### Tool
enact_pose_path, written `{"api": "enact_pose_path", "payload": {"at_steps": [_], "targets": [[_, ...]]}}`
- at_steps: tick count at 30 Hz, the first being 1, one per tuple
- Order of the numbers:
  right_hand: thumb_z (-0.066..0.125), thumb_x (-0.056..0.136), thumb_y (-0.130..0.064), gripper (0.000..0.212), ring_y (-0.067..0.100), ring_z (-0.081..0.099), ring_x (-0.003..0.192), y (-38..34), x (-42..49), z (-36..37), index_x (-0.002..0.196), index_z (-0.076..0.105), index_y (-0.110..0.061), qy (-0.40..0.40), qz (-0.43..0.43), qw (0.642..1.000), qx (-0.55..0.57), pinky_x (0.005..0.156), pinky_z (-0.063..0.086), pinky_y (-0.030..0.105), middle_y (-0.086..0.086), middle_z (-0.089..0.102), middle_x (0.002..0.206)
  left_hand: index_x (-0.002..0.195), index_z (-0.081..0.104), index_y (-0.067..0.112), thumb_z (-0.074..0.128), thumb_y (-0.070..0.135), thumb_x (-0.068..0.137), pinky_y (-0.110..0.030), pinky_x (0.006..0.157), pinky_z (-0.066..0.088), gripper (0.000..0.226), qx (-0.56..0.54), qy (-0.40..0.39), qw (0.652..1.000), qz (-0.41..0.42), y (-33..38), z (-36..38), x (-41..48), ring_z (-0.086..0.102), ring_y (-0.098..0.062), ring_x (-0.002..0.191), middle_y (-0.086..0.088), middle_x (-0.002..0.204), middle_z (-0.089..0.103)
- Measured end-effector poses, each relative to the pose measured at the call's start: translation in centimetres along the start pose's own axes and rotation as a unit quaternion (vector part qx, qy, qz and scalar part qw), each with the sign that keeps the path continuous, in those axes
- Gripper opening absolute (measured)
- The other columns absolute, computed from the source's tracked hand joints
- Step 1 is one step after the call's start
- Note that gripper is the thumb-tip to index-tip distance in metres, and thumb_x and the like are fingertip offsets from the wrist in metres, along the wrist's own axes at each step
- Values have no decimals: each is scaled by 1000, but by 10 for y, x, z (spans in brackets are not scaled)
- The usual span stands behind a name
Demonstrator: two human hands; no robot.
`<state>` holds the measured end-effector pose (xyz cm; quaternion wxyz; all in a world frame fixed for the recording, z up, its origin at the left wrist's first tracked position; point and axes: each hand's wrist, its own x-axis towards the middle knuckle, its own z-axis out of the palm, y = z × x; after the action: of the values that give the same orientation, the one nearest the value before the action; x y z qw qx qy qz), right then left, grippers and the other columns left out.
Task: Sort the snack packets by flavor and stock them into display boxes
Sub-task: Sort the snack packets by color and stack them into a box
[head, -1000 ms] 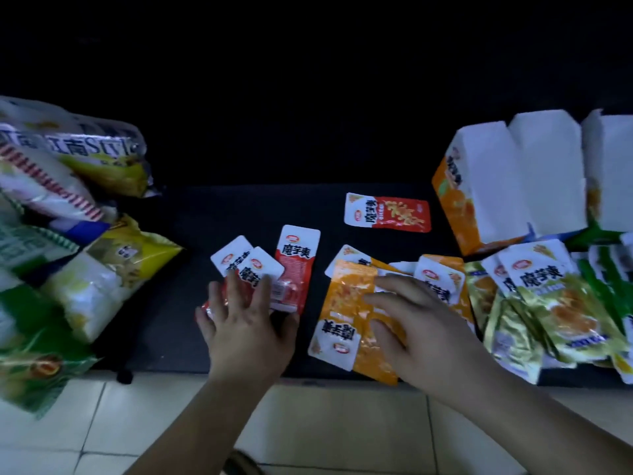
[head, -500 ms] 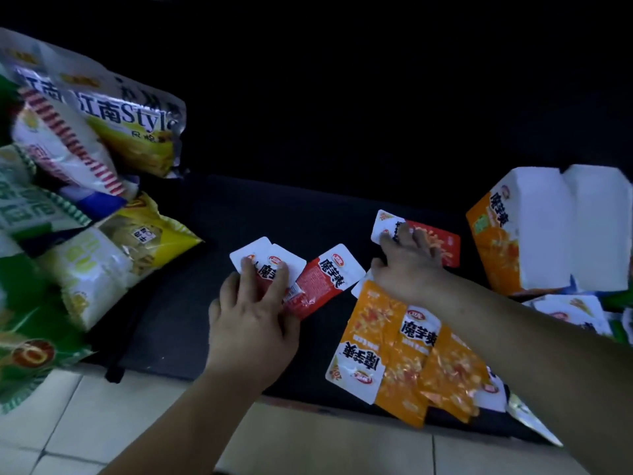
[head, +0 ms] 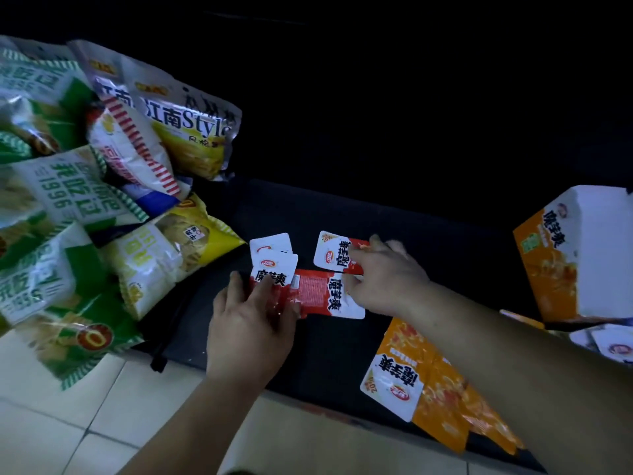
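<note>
The person shows only from the elbows down, and wears nothing there. The left hand (head: 250, 334) is bare, as are its wrist and the left forearm (head: 191, 416), which reaches the near edge. The right hand (head: 383, 279) is bare too, and the right forearm (head: 513, 365) fills the near right corner, unsleeved. The fingers (head: 236, 293) are bare in the dim light.

Shop, prob.: piled chip bags (head: 185, 132), branded display box (head: 555, 262), tiled floor (head: 51, 423).
</note>
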<state>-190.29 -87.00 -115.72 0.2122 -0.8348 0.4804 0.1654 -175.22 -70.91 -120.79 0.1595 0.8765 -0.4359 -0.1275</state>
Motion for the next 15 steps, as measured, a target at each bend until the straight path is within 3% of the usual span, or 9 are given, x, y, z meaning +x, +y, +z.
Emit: {"api": "enact_pose_path", "payload": {"at_steps": [2,5,7,10,15], "targets": [[43,99,-62,70,32,12,153,-9,-6,8,160,27,-31,-6,1,1000,5,124,21,47,9,12,170,139,63,25,56,54,92,-52,109,42,55,-21,1,1000,-18,0,-1,-1,43,-46,134,-26,151,48],[54,85,-77,81,28,30,140,-22,-14,20,148,45,-29,34,-24,999,-30,117,31,45,6,38,151,135,64,27,60,48,88,-51,99,47,52,6,7,1000,-14,6,-1,-3,49,-45,126,-19,146,55],[60,82,-77,78,25,36,132,-28,-17,26,140,52,-25,63,-30,997,-31,109,39,42,2,43,138,132,64,28,62,41,91,-45,96,45,43,-21,-5,999,-27,12,-1,-3,47,-41,124,-10,147,55],[64,85,-70,74,25,39,130,-30,-17,33,141,51,-24,82,-24,996,-12,100,47,40,1,43,138,120,72,31,64,26,94,-29,92,34,28,-139,-9,989,-57,19,-2,-3,49,-33,120,-1,140,57],[62,88,-69,63,23,46,123,-30,-14,32,134,58,-26,112,-19,993,-9,91,50,37,-1,50,128,128,64,30,74,22,75,-39,95,55,54,-259,11,952,-164,14,1,15,66,-19,106,3,120,65]]}}
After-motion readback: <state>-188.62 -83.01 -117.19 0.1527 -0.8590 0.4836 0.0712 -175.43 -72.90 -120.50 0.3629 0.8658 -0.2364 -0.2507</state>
